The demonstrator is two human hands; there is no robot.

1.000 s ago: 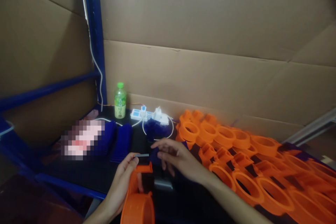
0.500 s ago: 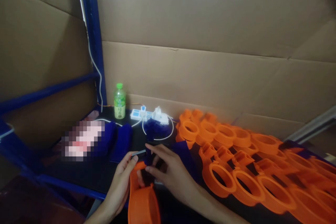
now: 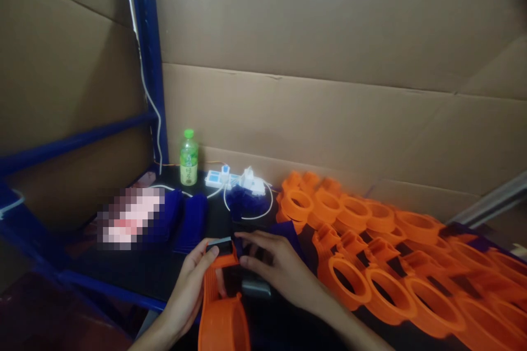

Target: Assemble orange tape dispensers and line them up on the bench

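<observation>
My left hand (image 3: 191,274) is closed round an orange tape dispenser (image 3: 224,321), whose ring points down toward me. Its thumb presses beside a serrated metal blade (image 3: 220,241) on a black part at the dispenser's upper end. My right hand (image 3: 275,263) is just right of that end, index finger and thumb curled around a small dark blue piece (image 3: 237,245) against the dispenser's side. The exact grip on this piece is partly hidden. Below the right hand shows a grey, smooth object (image 3: 256,288), its kind unclear.
Rows of orange tape dispensers (image 3: 387,293) cover the right side of the black table. Dark blue stacks (image 3: 191,222) lie at the left. Behind stand a green-capped bottle (image 3: 189,159) and a white power strip (image 3: 216,179) with cables. Cardboard (image 3: 329,66) walls the back.
The dark blue piece and my right hand have moved slightly right and down, toward the dispenser's side. The blade and its black part have turned more into view. My left hand keeps its hold.
</observation>
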